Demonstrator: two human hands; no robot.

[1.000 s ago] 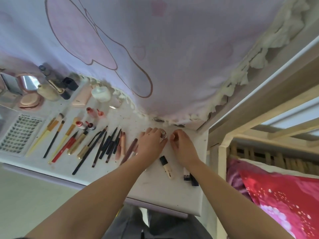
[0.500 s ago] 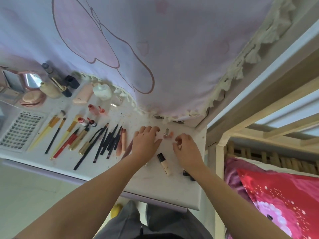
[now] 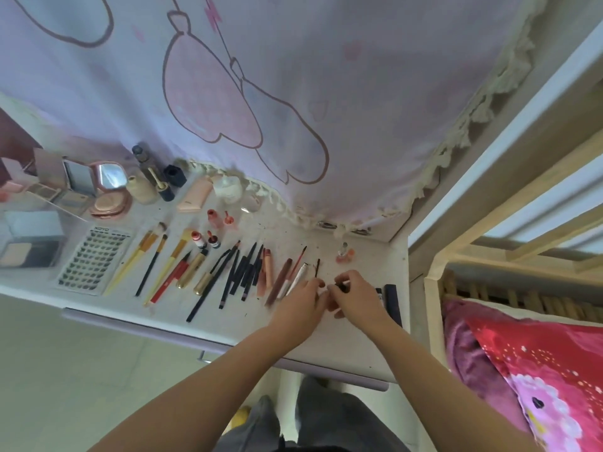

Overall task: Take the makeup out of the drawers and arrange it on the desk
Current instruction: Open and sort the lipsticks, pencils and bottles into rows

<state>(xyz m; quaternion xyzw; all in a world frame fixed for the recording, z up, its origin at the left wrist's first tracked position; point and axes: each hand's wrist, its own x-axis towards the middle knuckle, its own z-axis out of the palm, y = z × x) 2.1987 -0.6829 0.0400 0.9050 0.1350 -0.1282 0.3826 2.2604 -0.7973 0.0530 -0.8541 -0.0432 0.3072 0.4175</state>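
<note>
Makeup lies in rows on the white desk (image 3: pixel 355 350). My left hand (image 3: pixel 301 308) and my right hand (image 3: pixel 357 300) meet fingertip to fingertip near the desk's right end. Both pinch a small black-capped foundation tube (image 3: pixel 341 286), which is mostly hidden under the fingers. Just behind the hands lie a thin black wand (image 3: pixel 317 268), a white tube (image 3: pixel 298 276) and a brown pencil (image 3: pixel 282 278). A small pink bottle (image 3: pixel 344 255) stands further back. Two black tubes (image 3: pixel 391 300) lie to the right of my right hand.
To the left lie black pencils (image 3: pixel 243 272), gold tubes (image 3: pixel 192 269), yellow-handled brushes (image 3: pixel 143 256) and a lash card (image 3: pixel 94 256). Compacts with a mirror (image 3: pixel 109 190) and bottles (image 3: pixel 143 189) stand at the back. A lilac curtain (image 3: pixel 293 93) hangs behind. A bed frame (image 3: pixel 434 288) borders the right.
Both hands have drawn back from the small pink bottle, which now stands alone, and have closed together over the foundation tube. The camera view has shifted, showing more of the desk's left.
</note>
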